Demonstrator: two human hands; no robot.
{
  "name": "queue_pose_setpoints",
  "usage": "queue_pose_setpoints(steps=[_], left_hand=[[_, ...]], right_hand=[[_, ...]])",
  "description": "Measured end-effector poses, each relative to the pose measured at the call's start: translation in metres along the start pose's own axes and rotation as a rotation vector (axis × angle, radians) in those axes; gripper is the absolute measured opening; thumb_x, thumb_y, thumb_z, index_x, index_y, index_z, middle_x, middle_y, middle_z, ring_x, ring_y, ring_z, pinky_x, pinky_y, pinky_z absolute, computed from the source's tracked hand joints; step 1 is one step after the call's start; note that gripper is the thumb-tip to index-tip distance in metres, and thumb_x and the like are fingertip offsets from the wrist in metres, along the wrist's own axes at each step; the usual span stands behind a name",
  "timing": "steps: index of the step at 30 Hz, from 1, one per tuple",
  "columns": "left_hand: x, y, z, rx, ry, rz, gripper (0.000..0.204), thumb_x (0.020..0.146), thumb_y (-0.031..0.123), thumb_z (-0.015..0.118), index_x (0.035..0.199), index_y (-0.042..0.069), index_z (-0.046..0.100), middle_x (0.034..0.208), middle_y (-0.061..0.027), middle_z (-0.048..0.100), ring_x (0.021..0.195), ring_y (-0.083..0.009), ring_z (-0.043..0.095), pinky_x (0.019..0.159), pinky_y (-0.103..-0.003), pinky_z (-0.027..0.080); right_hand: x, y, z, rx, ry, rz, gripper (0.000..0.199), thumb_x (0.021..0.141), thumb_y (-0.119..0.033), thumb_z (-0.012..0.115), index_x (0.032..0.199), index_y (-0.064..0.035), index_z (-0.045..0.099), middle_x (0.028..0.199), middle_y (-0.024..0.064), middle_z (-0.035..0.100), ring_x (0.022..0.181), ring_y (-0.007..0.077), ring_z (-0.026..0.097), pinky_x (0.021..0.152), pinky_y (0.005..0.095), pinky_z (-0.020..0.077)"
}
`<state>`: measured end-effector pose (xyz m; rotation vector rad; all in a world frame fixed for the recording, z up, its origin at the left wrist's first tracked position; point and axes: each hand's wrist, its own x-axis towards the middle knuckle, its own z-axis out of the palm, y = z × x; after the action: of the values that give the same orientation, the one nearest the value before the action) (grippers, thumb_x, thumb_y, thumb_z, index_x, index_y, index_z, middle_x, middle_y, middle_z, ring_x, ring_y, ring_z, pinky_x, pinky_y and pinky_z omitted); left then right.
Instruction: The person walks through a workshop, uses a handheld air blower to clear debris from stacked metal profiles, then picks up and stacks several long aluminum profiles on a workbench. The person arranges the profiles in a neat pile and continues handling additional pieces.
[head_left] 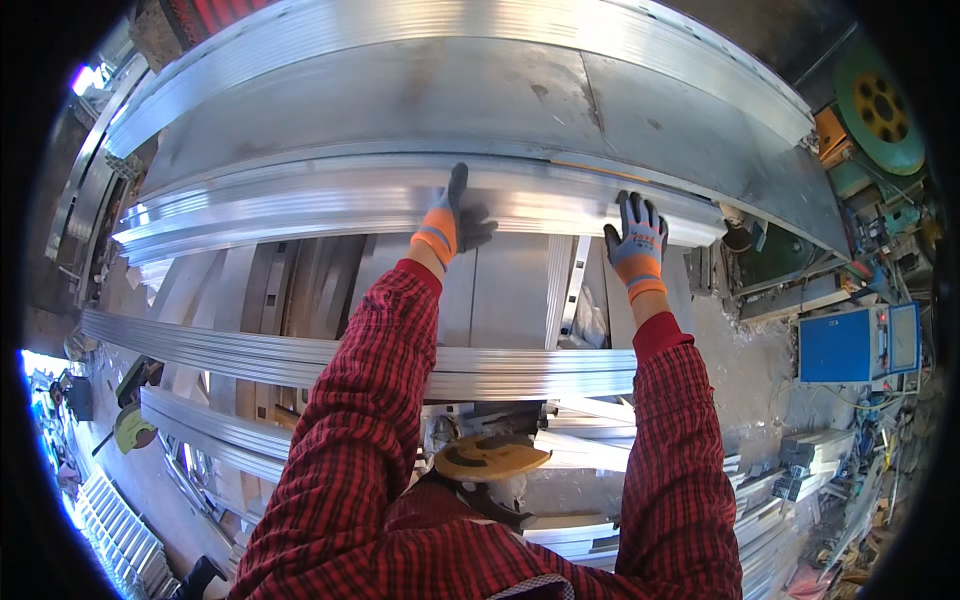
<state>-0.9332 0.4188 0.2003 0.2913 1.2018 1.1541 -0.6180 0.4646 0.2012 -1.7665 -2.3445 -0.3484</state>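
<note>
A long bundle of shiny aluminium profiles (330,200) lies crosswise in front of me, along the near edge of a grey metal sheet (400,95). On its near side is my left hand (455,220), in a grey and orange work glove. Its fingers are apart, one pointing away from me, the others off to the right and partly blurred. Farther right, my right hand (638,235) wears a matching glove and rests with spread fingers against the profiles near their right end. Neither hand is wrapped around anything.
More long profiles (480,20) lie along the far side of the sheet. A nearer profile stack (250,352) passes beneath my forearms. At right stand a blue box-shaped machine (842,343) and a green wheel (880,108). A ladder-like metal piece (118,525) sits lower left.
</note>
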Motion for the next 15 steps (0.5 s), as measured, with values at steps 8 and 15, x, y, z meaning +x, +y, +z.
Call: queue_pose_setpoints(steps=[8, 15], left_hand=[[0.002, -0.013, -0.025, 0.130, -0.001, -0.104, 0.112, 0.060, 0.086, 0.063, 0.128, -0.001, 0.047, 0.108, -0.0167, 0.062, 0.097, -0.0369, 0.066, 0.087, -0.047, 0.052], [-0.008, 0.006, -0.055, -0.113, -0.041, -0.130, 0.125, 0.060, 0.083, 0.066, 0.146, 0.001, 0.027, 0.138, -0.0231, 0.042, 0.117, -0.0398, 0.055, 0.094, -0.050, 0.049]], right_hand=[[-0.012, 0.005, 0.022, 0.132, 0.043, -0.029, 0.071, 0.086, -0.031, 0.062, 0.149, -0.0133, 0.033, 0.153, 0.0137, 0.032, 0.140, 0.0353, 0.029, 0.114, 0.0476, 0.0227], [-0.021, -0.006, 0.022, 0.148, 0.067, -0.053, 0.081, 0.078, -0.031, 0.071, 0.148, -0.0172, 0.035, 0.153, 0.0128, 0.033, 0.140, 0.0353, 0.028, 0.114, 0.0478, 0.0224]])
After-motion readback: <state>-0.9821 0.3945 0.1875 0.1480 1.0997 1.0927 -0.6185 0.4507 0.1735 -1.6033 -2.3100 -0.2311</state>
